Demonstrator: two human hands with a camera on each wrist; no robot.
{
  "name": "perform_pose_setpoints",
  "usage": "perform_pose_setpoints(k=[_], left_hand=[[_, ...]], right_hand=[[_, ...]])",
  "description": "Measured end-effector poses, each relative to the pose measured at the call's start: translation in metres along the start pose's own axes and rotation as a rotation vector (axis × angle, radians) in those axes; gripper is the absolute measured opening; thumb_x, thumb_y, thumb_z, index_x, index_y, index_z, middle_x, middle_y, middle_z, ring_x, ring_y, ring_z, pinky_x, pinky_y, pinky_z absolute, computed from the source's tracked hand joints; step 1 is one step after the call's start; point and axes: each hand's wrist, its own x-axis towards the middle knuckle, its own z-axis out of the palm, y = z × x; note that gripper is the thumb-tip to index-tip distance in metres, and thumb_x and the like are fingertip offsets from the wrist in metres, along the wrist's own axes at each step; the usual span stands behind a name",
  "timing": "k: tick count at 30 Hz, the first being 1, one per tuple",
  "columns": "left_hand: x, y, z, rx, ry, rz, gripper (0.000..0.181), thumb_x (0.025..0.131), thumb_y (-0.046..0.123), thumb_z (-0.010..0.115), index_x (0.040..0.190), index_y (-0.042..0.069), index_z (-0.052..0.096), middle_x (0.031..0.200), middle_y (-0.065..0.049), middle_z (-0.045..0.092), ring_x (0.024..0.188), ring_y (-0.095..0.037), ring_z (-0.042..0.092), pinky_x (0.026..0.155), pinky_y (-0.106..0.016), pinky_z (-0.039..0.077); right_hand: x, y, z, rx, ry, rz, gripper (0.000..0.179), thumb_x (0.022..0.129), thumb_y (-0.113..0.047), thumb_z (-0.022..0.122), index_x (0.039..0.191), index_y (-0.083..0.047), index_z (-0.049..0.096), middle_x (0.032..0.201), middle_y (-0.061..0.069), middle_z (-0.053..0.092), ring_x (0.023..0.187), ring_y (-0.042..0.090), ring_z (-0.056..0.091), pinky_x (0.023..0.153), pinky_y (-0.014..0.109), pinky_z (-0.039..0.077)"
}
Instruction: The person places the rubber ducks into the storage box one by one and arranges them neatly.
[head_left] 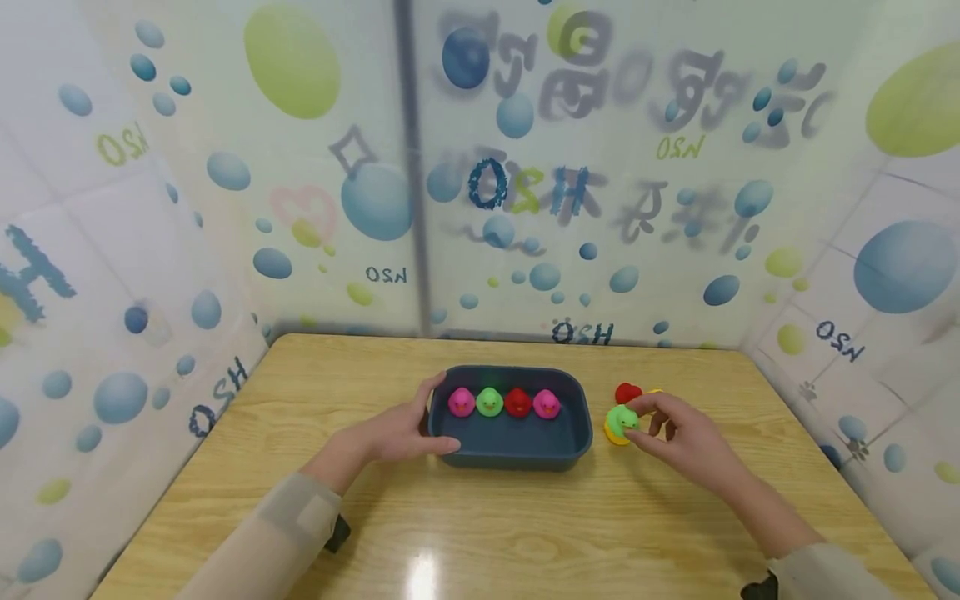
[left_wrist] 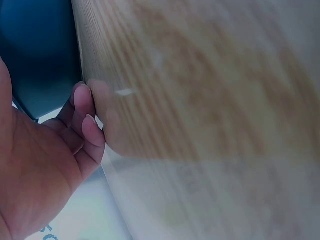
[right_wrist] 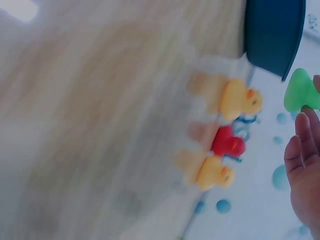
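A dark blue rectangular bin [head_left: 510,460] stands on the table, with a row of small rubber ducks inside: a pink duck [head_left: 461,402], a green duck [head_left: 490,402], a red duck [head_left: 517,403] and another pink duck [head_left: 547,405]. My left hand [head_left: 397,429] holds the bin's left end, thumb over the near rim. To the bin's right, my right hand [head_left: 690,437] pinches another green duck [right_wrist: 298,91] above the table. Near it stand a yellow duck [right_wrist: 234,99], a red duck [right_wrist: 228,142] and a second yellow duck [right_wrist: 215,173], mostly covered by the hand in the head view.
The light wood table [head_left: 480,533] has a glossy surface with a bright reflection near its front. Pale curtains [head_left: 337,250] printed with blue and green dots enclose its back and sides.
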Motion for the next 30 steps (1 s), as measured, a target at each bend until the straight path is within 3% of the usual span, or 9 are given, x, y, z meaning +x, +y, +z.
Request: perform_pose_setpoints(k=[8, 19, 30], left_hand=[[0.001, -0.002, 0.000, -0.002, 0.001, 0.009, 0.121, 0.092, 0.068, 0.079, 0.176, 0.033, 0.000, 0.164, -0.024, 0.052, 0.145, -0.037, 0.057, 0.126, -0.060, 0.042], [0.000, -0.002, 0.000, 0.004, -0.003, 0.011, 0.120, 0.093, 0.068, 0.078, 0.177, 0.032, 0.000, 0.163, -0.024, 0.053, 0.145, -0.037, 0.057, 0.126, -0.060, 0.042], [0.000, -0.003, 0.000, -0.002, -0.001, 0.016, 0.121, 0.092, 0.068, 0.079, 0.177, 0.031, 0.000, 0.155, -0.020, 0.062, 0.131, -0.029, 0.064, 0.123, -0.058, 0.046]], right_hand=[[0.020, -0.029, 0.019, 0.056, -0.018, -0.069, 0.033, 0.096, -0.020, 0.088, 0.126, -0.017, 0.075, 0.110, -0.005, 0.073, 0.082, 0.007, 0.057, 0.069, 0.024, 0.051], [0.048, -0.055, 0.056, 0.145, -0.174, -0.071, 0.034, 0.096, -0.020, 0.087, 0.127, -0.017, 0.072, 0.112, -0.002, 0.071, 0.087, 0.011, 0.063, 0.075, 0.023, 0.057], [0.072, -0.081, 0.094, 0.180, -0.291, -0.087, 0.030, 0.098, -0.022, 0.085, 0.125, -0.019, 0.072, 0.112, -0.003, 0.071, 0.091, 0.012, 0.065, 0.081, 0.023, 0.059]])
